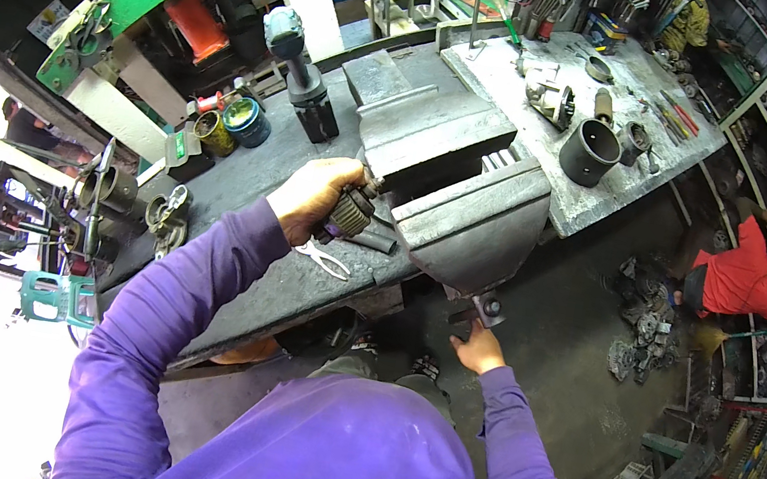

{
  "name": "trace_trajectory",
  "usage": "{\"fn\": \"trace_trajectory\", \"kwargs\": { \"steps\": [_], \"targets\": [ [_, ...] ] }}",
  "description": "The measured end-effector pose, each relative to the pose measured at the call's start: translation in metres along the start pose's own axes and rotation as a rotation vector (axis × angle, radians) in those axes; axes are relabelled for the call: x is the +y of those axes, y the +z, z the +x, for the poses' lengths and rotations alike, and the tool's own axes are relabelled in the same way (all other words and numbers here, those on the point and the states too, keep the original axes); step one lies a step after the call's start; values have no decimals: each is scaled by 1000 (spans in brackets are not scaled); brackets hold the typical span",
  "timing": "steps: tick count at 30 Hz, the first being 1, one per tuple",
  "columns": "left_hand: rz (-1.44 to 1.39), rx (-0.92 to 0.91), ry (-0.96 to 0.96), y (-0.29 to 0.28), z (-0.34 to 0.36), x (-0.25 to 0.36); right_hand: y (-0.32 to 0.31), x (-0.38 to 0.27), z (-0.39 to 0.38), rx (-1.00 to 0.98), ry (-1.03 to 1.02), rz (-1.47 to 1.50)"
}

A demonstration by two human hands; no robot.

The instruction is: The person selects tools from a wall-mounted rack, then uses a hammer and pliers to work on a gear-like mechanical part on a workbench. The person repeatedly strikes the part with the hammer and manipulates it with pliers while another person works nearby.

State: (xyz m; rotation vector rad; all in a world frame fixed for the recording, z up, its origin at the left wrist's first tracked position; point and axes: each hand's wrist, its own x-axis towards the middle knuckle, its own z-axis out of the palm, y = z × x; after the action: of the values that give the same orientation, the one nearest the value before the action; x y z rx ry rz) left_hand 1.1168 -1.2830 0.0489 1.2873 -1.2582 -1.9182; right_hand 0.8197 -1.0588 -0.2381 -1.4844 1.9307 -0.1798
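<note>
My left hand (318, 193) is closed around a ribbed, dark metal cylinder with a short shaft (351, 216), which it holds just left of the bench vise's front jaw. The big grey bench vise (474, 214) has a gap between its jaws. Below the vise, my right hand (481, 348) grips the vise handle (464, 318) beside the round screw end; its fingers are partly hidden. White-handled pliers (323, 260) and a dark metal tube (372, 238) lie on the bench (243, 292) beneath my left hand.
A cordless impact wrench (300, 73) stands behind the vise, near open cans (246, 119). On the right-hand tabletop (494, 65) sit a black metal cylinder (589, 152) and a motor housing (545, 94). A person in red (743, 274) bends by the shelves, near metal parts (648, 325) on the floor.
</note>
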Motion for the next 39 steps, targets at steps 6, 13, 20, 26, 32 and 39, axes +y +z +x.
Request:
{"fn": "trace_trajectory", "kwargs": {
  "steps": [6, 13, 20, 26, 32, 39],
  "targets": [
    [87, 94, 4, 14, -3, 8, 50, -21, 8, -89, 193, 406],
    [51, 137, -93, 22, -8, 20, -40, -127, -63, -939, -414, 1025],
    [44, 130, -79, 17, -12, 20, -198, -36, -53, -129, -544, 1608],
    [72, 120, -56, 16, -9, 20, -91, -38, -8, -277, 105, 194],
    [109, 109, -15, 12, -7, 15, -139, -60, -65, -413, -493, 1104],
    [221, 79, 37, 4, 3, 8, -92, -20, -11, -1, -69, 157]
  ]
}}
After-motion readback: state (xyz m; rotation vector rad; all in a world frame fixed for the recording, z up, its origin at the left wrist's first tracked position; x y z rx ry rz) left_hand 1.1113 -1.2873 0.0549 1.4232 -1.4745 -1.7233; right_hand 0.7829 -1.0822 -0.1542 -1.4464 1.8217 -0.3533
